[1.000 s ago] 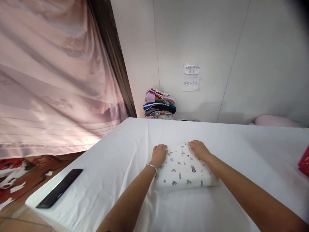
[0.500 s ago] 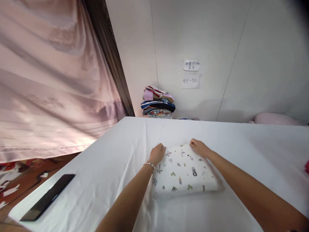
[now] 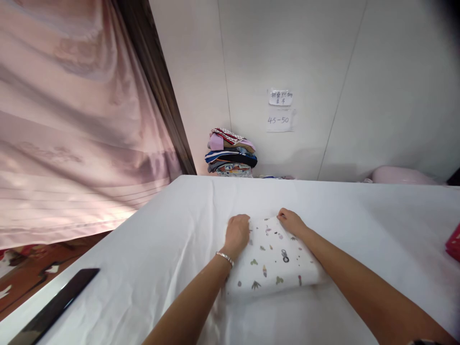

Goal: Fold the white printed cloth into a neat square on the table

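Note:
A white folded cloth, printed with small leaves, feathers and other motifs, lies on the white-covered table. My left hand, with a bracelet at its wrist, rests over the cloth's far left part, its fingers bent at the edge and partly hidden by the back of the hand. At the far right corner, my right hand pinches the cloth between closed fingers. The near edge of the cloth shows a thick fold.
A dark flat object lies at the table's left edge. Behind the table stands a pile of folded fabrics by the wall. A pink curtain hangs at left. Something red shows at the right edge.
My left hand has shifted inward over the cloth's left corner, turning its back more toward me. The right hand stays at the far right corner. The whole view has shifted slightly.

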